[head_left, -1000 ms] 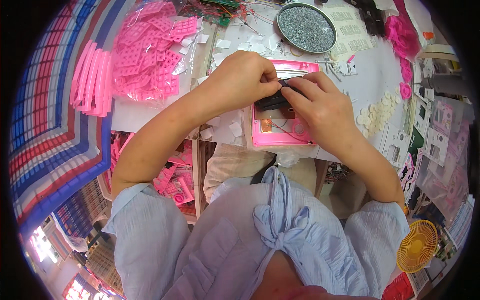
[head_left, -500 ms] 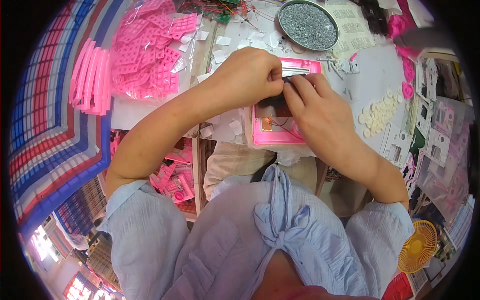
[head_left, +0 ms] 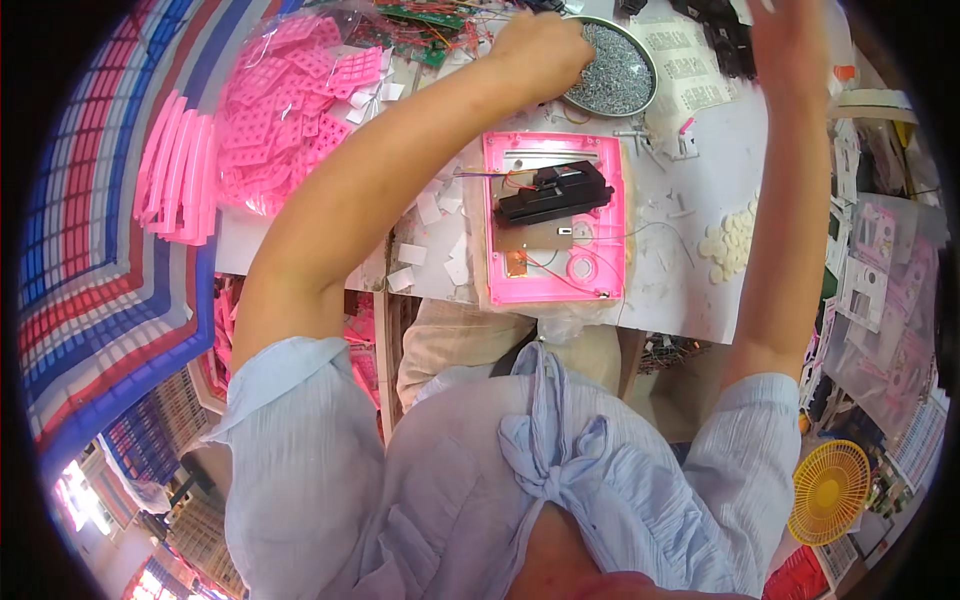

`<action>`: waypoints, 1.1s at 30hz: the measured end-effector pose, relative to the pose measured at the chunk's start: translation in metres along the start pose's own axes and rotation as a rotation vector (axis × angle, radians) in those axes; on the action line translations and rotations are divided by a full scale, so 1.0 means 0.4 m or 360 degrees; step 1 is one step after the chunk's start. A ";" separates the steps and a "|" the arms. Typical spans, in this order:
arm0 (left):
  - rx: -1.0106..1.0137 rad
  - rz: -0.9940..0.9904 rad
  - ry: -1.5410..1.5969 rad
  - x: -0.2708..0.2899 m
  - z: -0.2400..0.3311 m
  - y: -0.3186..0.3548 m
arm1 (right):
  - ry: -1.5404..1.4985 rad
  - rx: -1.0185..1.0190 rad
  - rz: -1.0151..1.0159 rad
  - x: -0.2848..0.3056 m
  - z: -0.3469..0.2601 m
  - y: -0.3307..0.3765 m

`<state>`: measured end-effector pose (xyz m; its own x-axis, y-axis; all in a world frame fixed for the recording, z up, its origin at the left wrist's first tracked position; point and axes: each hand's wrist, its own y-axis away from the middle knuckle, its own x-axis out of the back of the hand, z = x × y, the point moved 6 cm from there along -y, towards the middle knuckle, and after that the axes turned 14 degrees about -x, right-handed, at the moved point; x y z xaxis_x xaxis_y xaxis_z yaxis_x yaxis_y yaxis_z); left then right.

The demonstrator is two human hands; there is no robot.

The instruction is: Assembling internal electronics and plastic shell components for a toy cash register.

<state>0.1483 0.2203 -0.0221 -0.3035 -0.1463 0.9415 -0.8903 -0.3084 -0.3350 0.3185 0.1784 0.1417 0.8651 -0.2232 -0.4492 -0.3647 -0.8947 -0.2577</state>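
My left hand (head_left: pixel 543 52) reaches over the left rim of a round metal dish (head_left: pixel 618 68) full of small grey screws. Its fingers are drawn together at the rim, and whatever they may hold is hidden. My right hand (head_left: pixel 790 45) is raised at the top right, its fingers blurred and partly cut off by the picture's edge. Between my arms lies a pink plastic casing (head_left: pixel 512 290), open side up. A black plastic mechanism (head_left: pixel 560 190) with coloured wires sits across it, above a brown board (head_left: pixel 525 236). Neither hand touches the casing.
Pink keypad pieces (head_left: pixel 275 130) fill a clear bag at the left, beside stacked pink strips (head_left: pixel 180 170). White paper squares (head_left: pixel 407 253) lie scattered nearby. Cream discs (head_left: pixel 730 240) lie right of the casing. Green circuit boards (head_left: pixel 430 30) and black parts (head_left: pixel 715 35) are at the back.
Both hands have left the casing: the left moved up to the screw dish, the right up to the top right. The black mechanism and the casing's inside are now uncovered.
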 end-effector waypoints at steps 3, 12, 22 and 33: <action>0.0023 -0.0252 0.0103 0.040 0.030 0.001 | 0.0302 -0.0101 -0.0344 -0.070 0.052 -0.037; -0.0102 -0.0207 0.0258 -0.001 0.045 -0.021 | 0.1042 0.0053 -0.0346 -0.089 0.022 0.058; -0.0077 -0.0512 0.0016 0.046 0.031 -0.037 | 0.0782 -0.0196 -0.0389 0.040 0.032 0.170; 0.0204 0.0477 0.0876 0.324 0.274 0.272 | -0.0095 -0.0229 -0.1010 -0.158 -0.009 0.406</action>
<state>0.0493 0.0647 0.0596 -0.6931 0.2499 0.6761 -0.7026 -0.4439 -0.5562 0.2060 0.0459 0.1312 0.8752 0.3833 -0.2951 0.2636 -0.8895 -0.3733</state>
